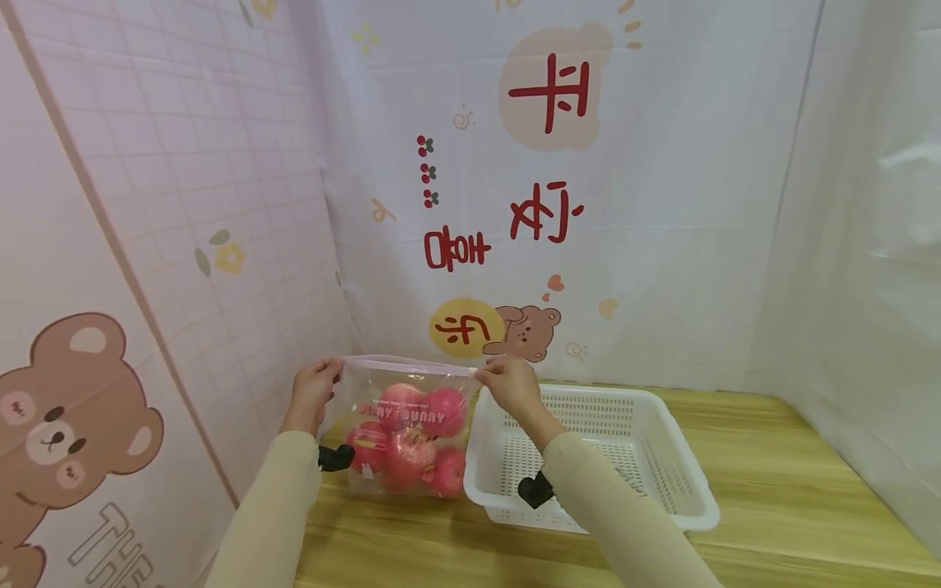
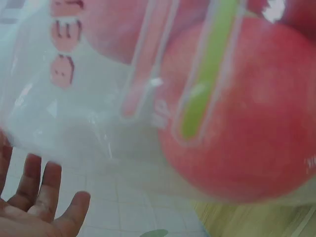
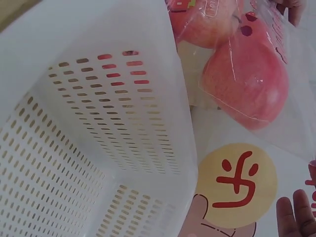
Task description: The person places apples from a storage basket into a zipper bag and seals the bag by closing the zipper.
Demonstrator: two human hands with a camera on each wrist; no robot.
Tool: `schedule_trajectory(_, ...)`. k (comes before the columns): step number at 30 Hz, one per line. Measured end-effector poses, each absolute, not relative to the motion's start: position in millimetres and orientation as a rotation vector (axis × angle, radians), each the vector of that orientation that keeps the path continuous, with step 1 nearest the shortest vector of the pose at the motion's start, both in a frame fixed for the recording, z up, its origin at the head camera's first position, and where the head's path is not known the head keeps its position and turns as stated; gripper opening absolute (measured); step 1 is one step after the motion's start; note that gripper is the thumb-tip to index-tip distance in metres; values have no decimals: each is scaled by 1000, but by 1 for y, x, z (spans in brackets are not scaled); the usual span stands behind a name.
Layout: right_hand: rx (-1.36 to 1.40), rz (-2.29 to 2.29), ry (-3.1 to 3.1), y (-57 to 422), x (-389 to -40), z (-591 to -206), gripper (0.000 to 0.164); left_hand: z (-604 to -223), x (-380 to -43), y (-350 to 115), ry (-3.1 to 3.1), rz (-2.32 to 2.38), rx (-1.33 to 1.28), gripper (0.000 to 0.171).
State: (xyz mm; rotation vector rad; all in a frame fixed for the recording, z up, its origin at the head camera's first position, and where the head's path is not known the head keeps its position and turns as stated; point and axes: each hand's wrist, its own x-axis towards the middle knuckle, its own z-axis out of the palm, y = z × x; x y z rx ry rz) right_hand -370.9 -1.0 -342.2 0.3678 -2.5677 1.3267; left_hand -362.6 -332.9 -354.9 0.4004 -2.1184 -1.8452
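Observation:
A clear zip bag (image 1: 359,385) with a pale pink top strip hangs upright, holding several red apples (image 1: 410,460). My left hand (image 1: 312,395) pinches its top left corner. At the top right corner my right hand (image 1: 512,387) pinches the strip by the white zip slider (image 1: 473,371); whether the strip is sealed cannot be made out. Close up in the left wrist view, one apple (image 2: 242,113) presses against the printed plastic, with the fingers of the left hand (image 2: 42,202) at the lower left.
A white perforated basket (image 1: 662,457) stands just right of the bag on the wood-grain table (image 1: 779,465); no contents show in it. Printed sheets (image 1: 662,204) hang behind and on both sides.

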Motion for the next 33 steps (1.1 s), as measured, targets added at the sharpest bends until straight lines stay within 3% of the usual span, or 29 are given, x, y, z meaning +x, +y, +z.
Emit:
schedule_trajectory(12, 276, 1502, -2541, -1, -372, -345, 16, -331, -366, -319, -2199, -1532, 196, 39)
schedule_trajectory(23, 205, 1733, -2490, -3, -374, -350, 19, -288, -361, -274, -2374, -1425, -145, 43)
schedule_trajectory(33, 100, 1977, -2341, -8, -375, -360, 23, -274, -361, -236, -2532, -1423, -341, 45)
